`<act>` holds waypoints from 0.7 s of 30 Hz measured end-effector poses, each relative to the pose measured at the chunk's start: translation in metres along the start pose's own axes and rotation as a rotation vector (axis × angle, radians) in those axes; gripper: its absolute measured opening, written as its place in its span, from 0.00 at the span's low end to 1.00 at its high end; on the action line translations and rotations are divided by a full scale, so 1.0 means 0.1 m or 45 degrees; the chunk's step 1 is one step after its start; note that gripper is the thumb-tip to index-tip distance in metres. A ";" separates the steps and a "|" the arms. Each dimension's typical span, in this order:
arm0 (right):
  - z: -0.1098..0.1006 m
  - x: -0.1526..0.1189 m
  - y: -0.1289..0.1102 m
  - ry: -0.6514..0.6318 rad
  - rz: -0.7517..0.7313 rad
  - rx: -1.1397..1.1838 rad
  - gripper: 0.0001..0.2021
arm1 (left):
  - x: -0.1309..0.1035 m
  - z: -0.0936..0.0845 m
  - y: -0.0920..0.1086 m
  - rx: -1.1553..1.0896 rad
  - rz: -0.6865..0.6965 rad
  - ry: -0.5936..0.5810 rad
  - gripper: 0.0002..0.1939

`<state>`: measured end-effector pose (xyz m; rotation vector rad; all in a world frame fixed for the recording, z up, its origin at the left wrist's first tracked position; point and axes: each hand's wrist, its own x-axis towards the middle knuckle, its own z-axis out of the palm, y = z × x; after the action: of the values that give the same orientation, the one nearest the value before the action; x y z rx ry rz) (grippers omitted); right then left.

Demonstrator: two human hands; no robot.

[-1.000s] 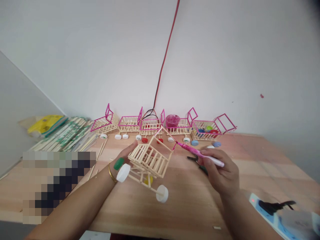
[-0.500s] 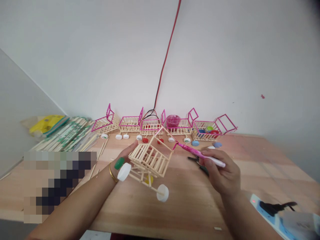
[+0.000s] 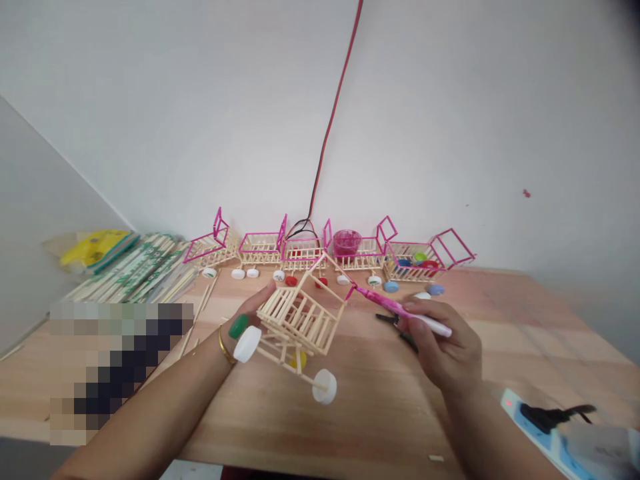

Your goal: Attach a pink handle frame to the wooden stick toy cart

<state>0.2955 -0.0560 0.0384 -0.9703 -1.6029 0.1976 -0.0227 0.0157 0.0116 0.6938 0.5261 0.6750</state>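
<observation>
Tilted above the table, a small cart (image 3: 305, 320) built of thin wooden sticks has bottle caps for wheels: white, green and yellow. My left hand (image 3: 256, 308) holds it from behind, and its fingers are mostly hidden by the cart. My right hand (image 3: 447, 340) grips a paintbrush (image 3: 400, 310) with a white handle stained pink. The brush's pink tip touches the cart's frame near its upper right corner, where a short stretch of stick is pink. Most of the cart is bare wood.
Along the wall stand several stick carts (image 3: 260, 247) with pink rims; one holds a pink-stained cup (image 3: 347, 245). Packets of sticks (image 3: 135, 267) and a yellow bag (image 3: 97, 250) lie left. Pliers (image 3: 400, 327) lie beneath the brush. A power strip (image 3: 540, 433) sits right.
Almost nothing differs. The cart has shifted very slightly, and the brush tip stays against the same corner of its frame.
</observation>
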 end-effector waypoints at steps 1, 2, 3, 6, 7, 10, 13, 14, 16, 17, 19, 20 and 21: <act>0.00 0.00 0.00 -0.010 0.002 -0.005 0.07 | 0.00 0.01 0.00 0.000 0.006 0.004 0.35; 0.00 0.00 -0.01 -0.024 0.004 -0.012 0.07 | 0.00 0.03 0.01 0.001 0.015 0.011 0.35; -0.01 0.00 -0.01 -0.036 0.003 -0.018 0.07 | -0.01 0.04 0.01 0.001 0.021 0.022 0.35; -0.01 -0.01 0.00 -0.051 0.004 -0.033 0.07 | -0.01 0.04 0.02 -0.004 0.024 0.044 0.35; -0.01 -0.01 0.00 -0.044 0.007 -0.030 0.07 | -0.01 0.02 0.01 -0.011 0.018 0.046 0.34; -0.01 -0.01 0.00 -0.018 0.010 -0.007 0.07 | 0.00 -0.05 -0.01 -0.040 0.005 0.036 0.34; -0.01 0.00 -0.01 -0.017 0.008 -0.022 0.07 | 0.00 -0.07 -0.02 -0.058 -0.003 0.022 0.33; -0.01 -0.01 -0.01 -0.028 0.007 -0.028 0.07 | -0.01 -0.05 -0.02 -0.061 0.004 0.027 0.33; -0.01 -0.01 -0.01 -0.063 0.000 -0.031 0.07 | -0.01 -0.02 -0.01 -0.065 0.022 0.047 0.32; -0.01 -0.02 -0.01 -0.083 -0.009 -0.024 0.07 | -0.01 0.00 0.00 -0.066 0.029 0.058 0.32; -0.02 -0.03 0.00 -0.110 -0.027 -0.007 0.07 | -0.01 0.02 0.00 -0.070 0.032 0.066 0.32; -0.02 -0.03 0.01 -0.114 -0.032 -0.005 0.07 | 0.00 0.02 0.00 -0.075 0.029 0.064 0.32; -0.02 -0.03 0.01 -0.112 -0.033 -0.007 0.07 | 0.00 0.01 -0.01 -0.083 0.026 0.058 0.32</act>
<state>0.2975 -0.0581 0.0361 -0.9556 -1.6965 0.2209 -0.0219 0.0146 0.0117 0.6241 0.5374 0.7254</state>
